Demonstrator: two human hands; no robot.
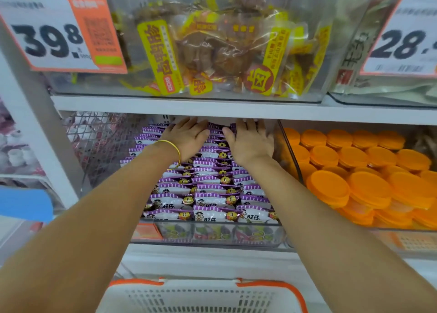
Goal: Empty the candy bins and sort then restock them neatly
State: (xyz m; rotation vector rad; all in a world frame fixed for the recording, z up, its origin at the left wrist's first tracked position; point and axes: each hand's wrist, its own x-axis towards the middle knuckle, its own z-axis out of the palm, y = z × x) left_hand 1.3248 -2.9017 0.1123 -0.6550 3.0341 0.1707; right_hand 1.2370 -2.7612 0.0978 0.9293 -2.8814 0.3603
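Note:
A clear bin [212, 238] on the middle shelf holds purple-and-white candy packets [208, 194] stacked in three neat rows. Both my arms reach deep into it under the shelf above. My left hand [186, 137], with a yellow band on the wrist, lies flat on the packets at the back left. My right hand [251, 140] lies flat on the back packets beside it. Fingers of both hands are spread and their tips are hidden under the upper shelf edge. Neither hand grips a packet.
A clear bin of orange-lidded tubs [369, 182] stands to the right. Above, a bin of yellow-labelled snack bags [224, 52] sits between price tags [56, 35]. A white basket with an orange rim [203, 296] is below me. A wire mesh panel [99, 142] is at left.

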